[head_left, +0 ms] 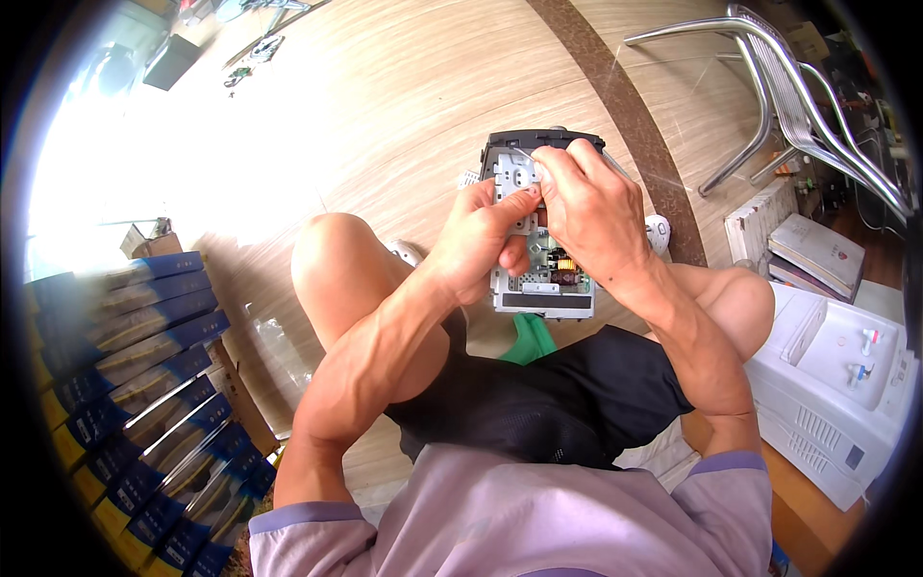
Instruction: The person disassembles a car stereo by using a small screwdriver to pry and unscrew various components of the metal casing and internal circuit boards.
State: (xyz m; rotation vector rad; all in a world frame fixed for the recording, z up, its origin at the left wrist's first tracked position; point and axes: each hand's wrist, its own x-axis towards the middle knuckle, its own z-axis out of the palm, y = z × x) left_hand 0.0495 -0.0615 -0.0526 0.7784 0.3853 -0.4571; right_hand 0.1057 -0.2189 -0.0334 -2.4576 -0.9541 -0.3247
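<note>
In front of my knees is an opened electronic device with a black end panel [550, 140] and a light metal frame [544, 301]. Its circuit board [560, 264] lies exposed, with a yellow-wound coil [567, 265] on it. My left hand [481, 236] is closed on a light grey metal plate [515, 171] with holes, thumb on top, over the device's left side. Against the plate's right edge, my right hand [598, 213] has its fingertips pinched together. What lies between them is hidden.
Blue and yellow boxes [159, 385] are stacked at the left. A metal chair [769, 91] stands far right, above books [817, 252] and a white water dispenser [827, 385]. Something green [531, 339] shows below the device. Loose parts [255, 58] lie on the floor far left.
</note>
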